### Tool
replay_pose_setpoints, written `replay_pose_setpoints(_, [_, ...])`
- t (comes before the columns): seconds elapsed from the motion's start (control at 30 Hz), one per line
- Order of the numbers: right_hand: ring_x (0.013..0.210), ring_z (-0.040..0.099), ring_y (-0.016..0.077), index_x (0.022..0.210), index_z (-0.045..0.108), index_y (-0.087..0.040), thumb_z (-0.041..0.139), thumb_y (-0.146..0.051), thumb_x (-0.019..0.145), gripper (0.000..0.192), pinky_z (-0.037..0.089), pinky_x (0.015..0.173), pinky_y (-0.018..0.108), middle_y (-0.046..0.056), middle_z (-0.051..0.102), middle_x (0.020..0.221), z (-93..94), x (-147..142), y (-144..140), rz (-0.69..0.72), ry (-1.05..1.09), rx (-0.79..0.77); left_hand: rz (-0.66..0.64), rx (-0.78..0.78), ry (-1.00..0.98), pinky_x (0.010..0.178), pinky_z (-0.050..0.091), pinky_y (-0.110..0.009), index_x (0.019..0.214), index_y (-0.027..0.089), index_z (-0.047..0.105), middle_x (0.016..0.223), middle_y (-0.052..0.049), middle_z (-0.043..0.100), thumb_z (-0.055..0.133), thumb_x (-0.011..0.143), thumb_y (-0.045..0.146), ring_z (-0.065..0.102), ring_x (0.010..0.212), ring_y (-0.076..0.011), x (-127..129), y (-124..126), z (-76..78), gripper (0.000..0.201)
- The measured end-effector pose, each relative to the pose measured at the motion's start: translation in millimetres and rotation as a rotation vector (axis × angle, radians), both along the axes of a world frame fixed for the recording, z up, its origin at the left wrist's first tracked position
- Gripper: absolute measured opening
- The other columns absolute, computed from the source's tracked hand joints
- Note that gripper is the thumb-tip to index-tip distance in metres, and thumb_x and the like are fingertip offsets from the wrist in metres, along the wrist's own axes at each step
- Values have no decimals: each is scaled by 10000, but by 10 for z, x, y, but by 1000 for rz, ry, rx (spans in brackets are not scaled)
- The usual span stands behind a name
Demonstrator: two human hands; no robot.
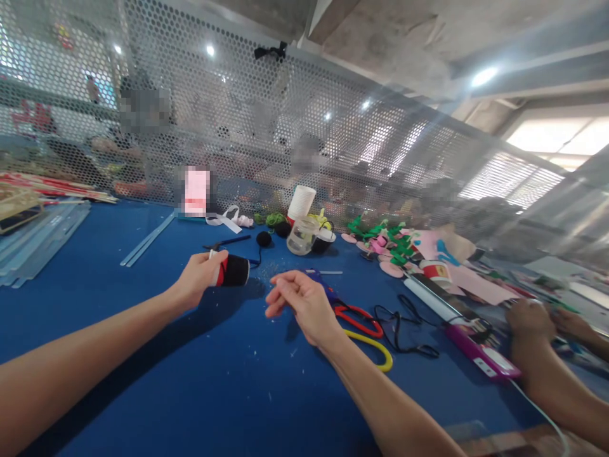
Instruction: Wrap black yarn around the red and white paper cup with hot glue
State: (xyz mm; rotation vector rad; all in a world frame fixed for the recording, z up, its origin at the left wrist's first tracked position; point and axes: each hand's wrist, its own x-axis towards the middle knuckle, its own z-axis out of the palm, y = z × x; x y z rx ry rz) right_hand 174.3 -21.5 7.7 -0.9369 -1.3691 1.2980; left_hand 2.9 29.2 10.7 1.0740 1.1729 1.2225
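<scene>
Above the blue table (pixel 143 330), the left hand (pixel 197 279) grips a small cylinder wrapped in black and red (pixel 231 270), lifted just off the surface. The right hand (pixel 304 303) hovers near it, holding nothing visible, fingers loosely curled with thumb and forefinger close together. Just beyond that hand lie red-handled scissors (pixel 359 319) and a yellow loop (pixel 375 349) (touching each other). A co-worker's hands (pixel 528 317) rest at the right edge.
</scene>
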Motion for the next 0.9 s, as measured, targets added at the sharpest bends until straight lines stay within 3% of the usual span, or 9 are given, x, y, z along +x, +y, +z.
replay_pose_setpoints(0.17, [457, 549, 76, 674, 537, -131, 570, -222, 664, 97, 417, 515, 173, -73, 490, 376, 71, 13, -193, 937, -409, -405, 77, -15, -73, 426, 328, -188, 502, 121, 537, 400, 32, 521, 540, 618, 321, 456, 373, -75, -21, 52, -34, 230])
replay_pose_setpoints(0.2, [453, 536, 62, 677, 541, -134, 569, -204, 657, 78, 414, 518, 160, -76, 491, 387, 82, 10, -226, 1045, -462, -457, 66, -16, -69, 427, 329, -188, 500, 122, 539, 399, 31, 524, 538, 622, 316, 458, 374, -75, -21, 49, -37, 229])
replay_pose_setpoints(0.27, [457, 522, 46, 676, 540, -140, 553, -187, 662, 51, 417, 541, 155, -72, 507, 427, 98, 2, -263, 1119, -494, -491, 49, -17, -65, 433, 334, -189, 508, 124, 546, 404, 28, 531, 537, 627, 315, 469, 383, -80, -21, 39, -46, 226])
replay_pose_setpoints(0.37, [467, 527, 58, 705, 538, -142, 502, -226, 712, 91, 419, 541, 175, -58, 515, 454, 89, -4, -221, 916, -433, -376, 4, -9, -52, 446, 339, -193, 529, 122, 551, 409, 25, 530, 535, 631, 342, 482, 407, -91, -16, 20, -77, 243])
replay_pose_setpoints(0.5, [445, 511, 85, 793, 511, -142, 367, -277, 788, 198, 413, 482, 203, -28, 536, 484, 35, 74, 8, 173, -403, 1, -74, 11, 36, 423, 307, -194, 533, 116, 548, 419, 23, 519, 511, 637, 413, 446, 395, -85, 15, -20, -123, 317])
replay_pose_setpoints(0.57, [508, 528, 98, 831, 511, -129, 361, -254, 781, 201, 430, 540, 224, 4, 566, 557, 33, 195, 153, -188, -454, 172, -110, 20, 87, 423, 299, -191, 537, 117, 548, 427, 28, 513, 498, 644, 423, 428, 395, -78, 36, -45, -128, 328])
replay_pose_setpoints(0.7, [619, 564, 126, 907, 519, -117, 290, -229, 792, 279, 426, 625, 242, 50, 604, 665, 86, 567, 379, -641, -739, 279, -151, 43, 189, 441, 298, -192, 521, 124, 535, 415, 41, 483, 471, 662, 418, 410, 408, -77, 59, -84, -112, 332])
replay_pose_setpoints(0.8, [748, 567, 158, 856, 556, -136, 312, -189, 773, 263, 388, 702, 258, 72, 618, 754, 74, 799, 478, -695, -1125, 166, -161, 61, 236, 445, 296, -193, 507, 128, 520, 414, 43, 470, 458, 666, 413, 396, 412, -76, 59, -101, -88, 332])
replay_pose_setpoints(0.9, [740, 572, 198, 676, 581, -139, 469, -144, 657, 114, 381, 655, 259, 90, 624, 719, -32, 901, 551, -591, -1229, 49, -181, 63, 267, 427, 283, -195, 497, 130, 509, 412, 39, 460, 443, 666, 403, 383, 408, -76, 62, -115, -62, 328])
